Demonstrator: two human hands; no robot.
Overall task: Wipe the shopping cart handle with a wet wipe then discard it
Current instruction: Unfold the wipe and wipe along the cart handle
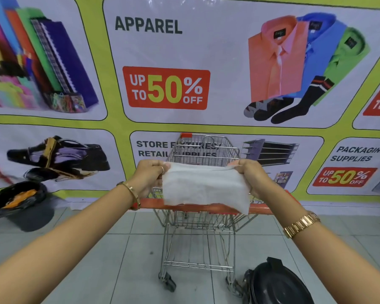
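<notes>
A white wet wipe (203, 186) is stretched out flat between both hands, in front of me at chest height. My left hand (148, 175) pinches its upper left corner and my right hand (249, 174) pinches its upper right corner. Just behind and below the wipe runs the orange handle (258, 209) of a metal wire shopping cart (199, 242); the wipe's lower edge hangs in front of the handle's middle and hides it. Whether the wipe touches the handle I cannot tell.
A grey bin (29, 212) lined with a black bag holding orange rubbish stands on the floor at the left. A black lidded object (276, 284) lies on the tiles at the lower right, beside the cart's wheel. A large advertising banner (184, 62) covers the wall behind the cart.
</notes>
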